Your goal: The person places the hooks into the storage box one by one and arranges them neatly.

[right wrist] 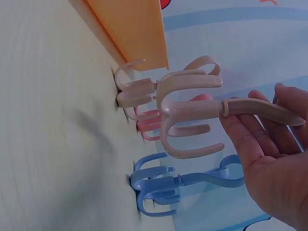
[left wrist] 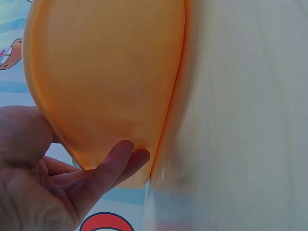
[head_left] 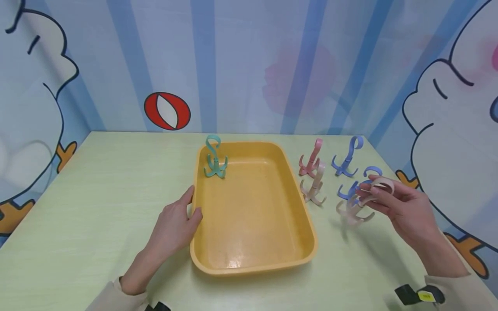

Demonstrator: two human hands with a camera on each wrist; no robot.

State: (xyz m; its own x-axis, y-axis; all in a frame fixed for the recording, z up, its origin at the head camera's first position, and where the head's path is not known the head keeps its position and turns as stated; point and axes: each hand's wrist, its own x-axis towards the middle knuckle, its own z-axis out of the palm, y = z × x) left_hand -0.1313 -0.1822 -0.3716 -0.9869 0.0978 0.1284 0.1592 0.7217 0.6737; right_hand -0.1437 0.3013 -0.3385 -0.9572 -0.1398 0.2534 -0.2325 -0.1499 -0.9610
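My left hand point(head_left: 173, 220) grips the left rim of a yellow plastic tray point(head_left: 249, 224), thumb over the edge and fingers along the outer wall point(left wrist: 110, 96). Inside the tray's far left corner stands a green swivel hook point(head_left: 215, 167) with several upturned prongs. Right of the tray, my right hand point(head_left: 406, 211) holds a beige swivel hook point(right wrist: 190, 109) by its curved top, its prongs raised off the table. Behind that hook, a blue hook point(head_left: 347, 193) is partly hidden in the head view.
Another beige hook point(head_left: 312, 193) stands beside the tray's right wall, with a pink hook point(head_left: 310, 167) behind it. A second blue hook point(head_left: 344, 166) stands near the table's point(head_left: 116, 194) back right corner. Printed fabric walls point(head_left: 249, 65) enclose the back and sides.
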